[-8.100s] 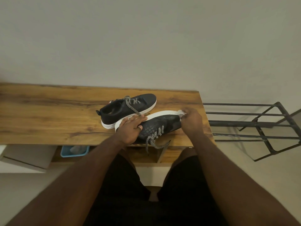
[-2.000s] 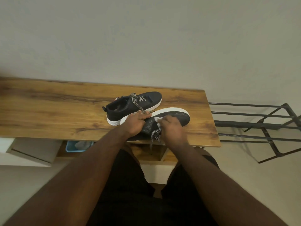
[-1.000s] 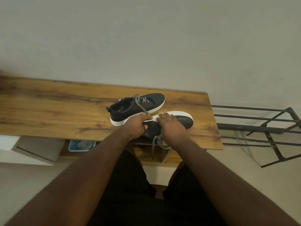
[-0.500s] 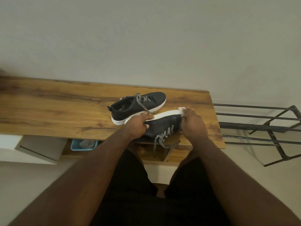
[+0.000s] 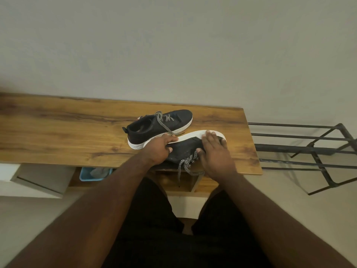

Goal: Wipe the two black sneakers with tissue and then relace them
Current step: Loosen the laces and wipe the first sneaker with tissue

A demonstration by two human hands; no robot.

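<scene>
Two black sneakers are counted on the wooden table, both at the centre of the frame. The near sneaker is tipped onto its side with the white sole turned toward the wall, its checked lace hanging over the table's front edge. The far sneaker stands upright just behind it, laced loosely with one matching lace.

Two hands are seen. The left hand is curled around the heel end of the near sneaker, thumb on the sole, in a closed grip. The right hand is laid over the toe end with fingers spread fairly straight; whether tissue lies under the palm cannot be told.

Compared with half a second ago, the right hand is shifted from the toe tip back onto the upper, and the white tissue seen at its fingertips then is hidden now. The left hand is unchanged.

Below the table, at lower left of centre, one blue bin is visible. One dark metal rack stands at the right of the frame.
</scene>
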